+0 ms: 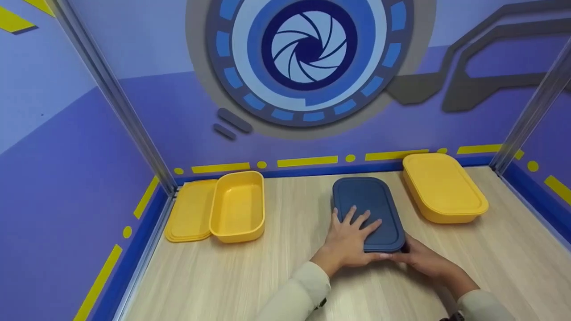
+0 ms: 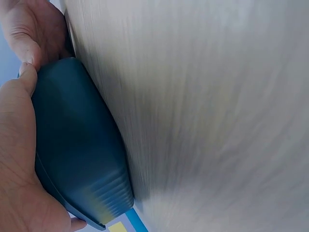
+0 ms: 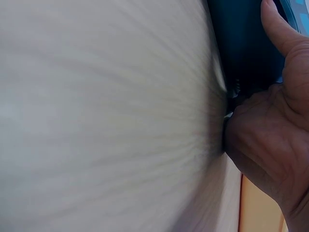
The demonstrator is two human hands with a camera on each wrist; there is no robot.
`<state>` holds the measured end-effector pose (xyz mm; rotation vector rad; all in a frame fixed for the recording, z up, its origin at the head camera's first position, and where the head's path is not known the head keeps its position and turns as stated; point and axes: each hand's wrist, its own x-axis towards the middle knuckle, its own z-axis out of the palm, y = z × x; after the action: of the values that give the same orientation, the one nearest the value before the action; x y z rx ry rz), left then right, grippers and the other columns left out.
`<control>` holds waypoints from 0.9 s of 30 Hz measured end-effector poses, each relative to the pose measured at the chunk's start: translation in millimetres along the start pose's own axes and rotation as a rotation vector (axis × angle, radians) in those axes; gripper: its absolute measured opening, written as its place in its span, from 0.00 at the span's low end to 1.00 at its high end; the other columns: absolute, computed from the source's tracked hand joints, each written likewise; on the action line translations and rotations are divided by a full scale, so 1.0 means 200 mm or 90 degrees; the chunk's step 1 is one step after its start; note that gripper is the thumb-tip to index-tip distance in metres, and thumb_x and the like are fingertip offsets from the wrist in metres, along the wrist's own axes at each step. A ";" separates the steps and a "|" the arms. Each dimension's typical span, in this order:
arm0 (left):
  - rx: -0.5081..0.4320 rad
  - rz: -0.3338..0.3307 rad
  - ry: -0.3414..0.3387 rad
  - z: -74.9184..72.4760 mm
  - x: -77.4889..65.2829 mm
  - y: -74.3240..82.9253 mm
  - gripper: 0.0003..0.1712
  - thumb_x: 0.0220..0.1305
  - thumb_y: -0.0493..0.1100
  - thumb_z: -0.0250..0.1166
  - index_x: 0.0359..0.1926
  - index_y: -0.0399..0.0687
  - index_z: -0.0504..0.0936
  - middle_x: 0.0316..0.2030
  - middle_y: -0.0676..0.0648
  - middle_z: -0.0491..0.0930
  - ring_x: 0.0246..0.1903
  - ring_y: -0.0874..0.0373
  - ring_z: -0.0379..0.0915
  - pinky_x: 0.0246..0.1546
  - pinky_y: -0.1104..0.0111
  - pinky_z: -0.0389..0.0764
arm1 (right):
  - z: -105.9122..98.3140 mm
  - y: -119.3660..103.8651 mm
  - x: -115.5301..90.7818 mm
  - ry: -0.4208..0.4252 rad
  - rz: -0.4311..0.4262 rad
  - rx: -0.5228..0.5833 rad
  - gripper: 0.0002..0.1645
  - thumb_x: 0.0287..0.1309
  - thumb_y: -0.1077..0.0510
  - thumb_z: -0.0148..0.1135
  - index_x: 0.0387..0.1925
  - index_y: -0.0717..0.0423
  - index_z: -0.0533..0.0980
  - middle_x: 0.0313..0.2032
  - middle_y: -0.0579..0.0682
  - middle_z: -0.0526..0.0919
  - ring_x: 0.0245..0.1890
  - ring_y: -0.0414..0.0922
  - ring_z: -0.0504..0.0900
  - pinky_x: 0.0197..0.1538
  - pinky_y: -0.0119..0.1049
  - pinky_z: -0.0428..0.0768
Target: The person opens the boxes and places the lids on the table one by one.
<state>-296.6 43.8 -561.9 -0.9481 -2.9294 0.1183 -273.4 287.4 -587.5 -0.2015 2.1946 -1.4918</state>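
A dark blue lidded food container [image 1: 363, 194] stands on the table, its lid lying on top. My left hand [image 1: 348, 243] rests on the near left part of that lid, fingers straight and spread, thumb along the front edge. At the near right corner my right hand [image 1: 426, 258] grips the container, thumb on the front side and fingers round the right side, partly hidden beneath it. The left wrist view shows the container's ribbed side wall [image 2: 104, 198] and both thumbs meeting at the near end. In the right wrist view the right thumb [image 3: 280, 24] lies against the blue wall.
An open yellow container [image 1: 238, 207] stands at the left, beside a yellow lid [image 1: 192, 211] lying flat. A lidded yellow container [image 1: 446, 185] stands to the right of the blue one. Printed wall panels [image 1: 147, 98] and metal corner posts [image 1: 116, 93] enclose the wooden table [image 1: 214, 281].
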 end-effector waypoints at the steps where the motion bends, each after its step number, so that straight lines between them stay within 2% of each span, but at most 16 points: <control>1: 0.001 0.000 0.001 0.00 0.00 0.00 0.54 0.60 0.93 0.32 0.84 0.87 0.42 0.87 0.62 0.49 0.87 0.50 0.44 0.81 0.35 0.55 | 0.00 0.00 0.00 0.002 0.004 -0.001 0.69 0.69 0.47 0.70 0.87 0.49 0.29 0.87 0.62 0.30 0.87 0.66 0.30 0.83 0.68 0.34; 7: 0.006 -0.002 -0.005 0.00 0.00 0.00 0.54 0.60 0.94 0.30 0.84 0.87 0.41 0.87 0.62 0.48 0.88 0.50 0.44 0.81 0.35 0.55 | 0.00 0.01 0.00 0.006 0.019 -0.010 0.69 0.68 0.47 0.71 0.87 0.48 0.29 0.87 0.63 0.30 0.87 0.66 0.31 0.82 0.71 0.33; 16: 0.007 -0.001 -0.006 0.00 0.00 0.01 0.54 0.60 0.94 0.30 0.84 0.87 0.40 0.87 0.62 0.48 0.88 0.50 0.43 0.81 0.35 0.55 | 0.00 0.01 0.00 0.009 0.011 -0.001 0.69 0.69 0.48 0.71 0.87 0.50 0.30 0.87 0.63 0.31 0.87 0.65 0.33 0.82 0.70 0.33; 27: 0.000 -0.005 -0.003 0.00 0.00 0.00 0.54 0.60 0.93 0.31 0.84 0.87 0.41 0.87 0.62 0.48 0.88 0.50 0.43 0.81 0.35 0.55 | 0.01 -0.01 0.00 0.007 0.000 0.012 0.69 0.68 0.49 0.71 0.87 0.50 0.30 0.87 0.62 0.30 0.87 0.65 0.31 0.83 0.68 0.32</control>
<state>-296.4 43.9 -562.8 -0.9369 -2.9378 0.1213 -272.6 284.7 -586.1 -0.1880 2.1885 -1.5154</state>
